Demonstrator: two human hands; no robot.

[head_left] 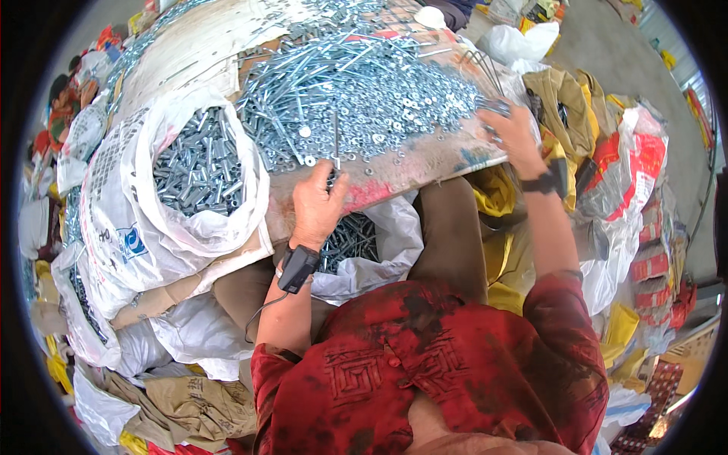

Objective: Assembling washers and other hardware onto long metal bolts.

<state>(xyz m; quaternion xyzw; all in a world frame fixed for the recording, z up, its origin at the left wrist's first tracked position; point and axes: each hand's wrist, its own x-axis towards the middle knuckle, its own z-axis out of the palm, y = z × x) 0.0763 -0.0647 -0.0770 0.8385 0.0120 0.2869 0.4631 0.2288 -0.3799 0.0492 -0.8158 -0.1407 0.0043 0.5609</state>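
My left hand (317, 203) is closed at the table's near edge, with a long thin bolt (337, 135) standing upright from its fingers. Dark metal shows between thumb and forefinger. At the right end of the heap, my right hand (514, 136) has its fingers curled around small metal pieces (494, 108) that are too small to name. Between and beyond both hands spreads a heap of nuts and washers (402, 98), with long bolts (303, 72) piled over its far left side. A white washer (309, 161) lies just beyond my left hand.
A white woven bag (254, 182) full of metal sleeves (199, 171) stands left on the worn board table (447, 155). Below the edge, between my legs, a white bag (406, 235) holds dark metal pieces (353, 243). Thin bent rods (485, 67) and yellow sacks (493, 193) are at right.
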